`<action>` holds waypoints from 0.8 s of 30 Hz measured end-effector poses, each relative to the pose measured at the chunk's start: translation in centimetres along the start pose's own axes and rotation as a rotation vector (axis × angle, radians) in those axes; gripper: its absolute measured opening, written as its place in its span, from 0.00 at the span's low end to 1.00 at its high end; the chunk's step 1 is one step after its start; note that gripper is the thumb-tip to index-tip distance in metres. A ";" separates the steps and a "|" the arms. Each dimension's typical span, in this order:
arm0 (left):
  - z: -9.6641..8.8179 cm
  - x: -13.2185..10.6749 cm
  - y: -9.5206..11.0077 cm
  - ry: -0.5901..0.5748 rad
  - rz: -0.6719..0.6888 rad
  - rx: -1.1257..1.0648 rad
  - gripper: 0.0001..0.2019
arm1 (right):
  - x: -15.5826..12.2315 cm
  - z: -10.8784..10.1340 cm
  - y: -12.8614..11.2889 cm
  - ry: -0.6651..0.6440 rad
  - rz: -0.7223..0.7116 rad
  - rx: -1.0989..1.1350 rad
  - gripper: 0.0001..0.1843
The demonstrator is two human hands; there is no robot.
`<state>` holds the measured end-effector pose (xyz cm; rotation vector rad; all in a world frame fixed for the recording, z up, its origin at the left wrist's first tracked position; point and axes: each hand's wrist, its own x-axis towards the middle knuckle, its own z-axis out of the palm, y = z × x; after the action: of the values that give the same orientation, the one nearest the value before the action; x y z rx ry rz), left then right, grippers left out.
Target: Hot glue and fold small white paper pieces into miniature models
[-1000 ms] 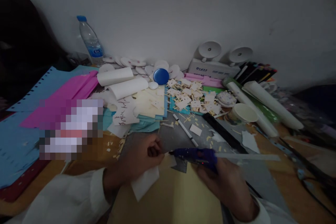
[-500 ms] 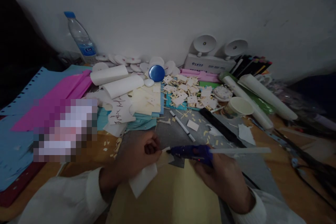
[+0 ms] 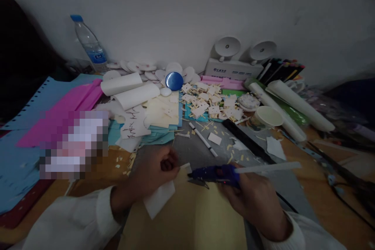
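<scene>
My right hand is wrapped round a blue hot glue gun, with a long translucent glue stick poking out of its back. The gun's nozzle points left, close to the pale tip of a small paper piece. My left hand is closed in a pinch on that white paper piece, which shows below the fingers. Part of the paper is hidden behind the hand. Under both hands lies a cream sheet, on top of a grey mat.
Beyond the hands lie a white marker, a small card square, a black bar and a heap of card-and-stick pieces. A paper cup stands right. Paper rolls and a water bottle are left.
My right hand and the glue gun have shifted slightly right and down, so the nozzle sits a little away from the paper's tip. The left hand keeps its pinch.
</scene>
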<state>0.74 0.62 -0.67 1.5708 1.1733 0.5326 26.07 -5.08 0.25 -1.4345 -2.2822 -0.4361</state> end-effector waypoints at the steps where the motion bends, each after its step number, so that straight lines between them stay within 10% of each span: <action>1: 0.0 0.0 0.0 -0.001 0.002 -0.006 0.05 | -0.1 0.0 0.0 -0.004 0.001 0.010 0.20; 24: 0.1 -0.1 -0.1 -0.003 0.004 -0.040 0.05 | 0.1 -0.3 0.2 -0.058 -0.030 0.094 0.13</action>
<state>0.74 0.50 -0.82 1.5399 1.1511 0.5529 26.32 -5.07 0.55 -1.3857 -2.3398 -0.2953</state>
